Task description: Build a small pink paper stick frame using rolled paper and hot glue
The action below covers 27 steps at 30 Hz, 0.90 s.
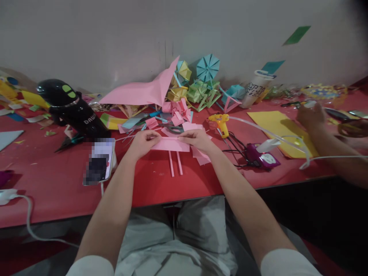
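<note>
A small sheet of pink paper (170, 145) is stretched between my two hands, just above the red table. My left hand (145, 142) pinches its left end, and my right hand (197, 140) pinches the right end. Along the upper edge the paper seems folded or rolled over. Two thin pink paper sticks (180, 164) lie side by side below it, their far ends hidden under the sheet. More pink paper pieces (202, 156) rest beside my right hand.
A yellow glue gun (220, 123) and a purple power strip (263, 156) with cables lie to the right. Left are a phone (100, 161) and a black bottle (74, 109). Folded paper shapes (207, 67) crowd the back. A co-worker's hand (312, 117) is over yellow paper (283, 130).
</note>
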Available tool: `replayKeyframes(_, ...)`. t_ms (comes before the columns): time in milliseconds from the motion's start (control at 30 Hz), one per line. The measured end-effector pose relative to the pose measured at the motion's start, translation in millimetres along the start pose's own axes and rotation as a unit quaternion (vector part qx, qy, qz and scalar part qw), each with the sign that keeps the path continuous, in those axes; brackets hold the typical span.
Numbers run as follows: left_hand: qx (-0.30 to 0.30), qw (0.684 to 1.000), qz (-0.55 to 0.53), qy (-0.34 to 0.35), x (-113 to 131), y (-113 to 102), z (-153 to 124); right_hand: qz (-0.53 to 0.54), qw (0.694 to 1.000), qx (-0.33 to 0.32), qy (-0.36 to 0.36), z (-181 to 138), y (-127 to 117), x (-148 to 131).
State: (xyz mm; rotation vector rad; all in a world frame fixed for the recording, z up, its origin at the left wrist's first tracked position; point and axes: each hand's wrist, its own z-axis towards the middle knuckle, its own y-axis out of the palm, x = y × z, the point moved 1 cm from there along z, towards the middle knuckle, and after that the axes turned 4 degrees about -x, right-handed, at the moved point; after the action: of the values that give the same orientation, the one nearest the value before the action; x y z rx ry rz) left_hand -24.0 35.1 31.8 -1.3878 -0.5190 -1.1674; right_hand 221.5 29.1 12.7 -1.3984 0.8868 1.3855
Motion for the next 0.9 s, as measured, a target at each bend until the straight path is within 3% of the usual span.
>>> replayKeyframes(233,-0.035,0.999,-0.032,-0.013,11.3,6.0,-3.9,-0.026,0.999,-0.008,-0.020,-0.9,4.3,-3.8)
replayKeyframes(400,-0.038,0.999,-0.003,0.014,15.5,13.9,-3.2,-0.055,0.997,-0.034,-0.032,-1.7,9.2,-6.3)
replayKeyframes(900,-0.067,0.997,-0.036,0.007,11.6,26.8,-2.0,-0.070,0.995,-0.048,-0.045,-3.5,16.7,-6.6)
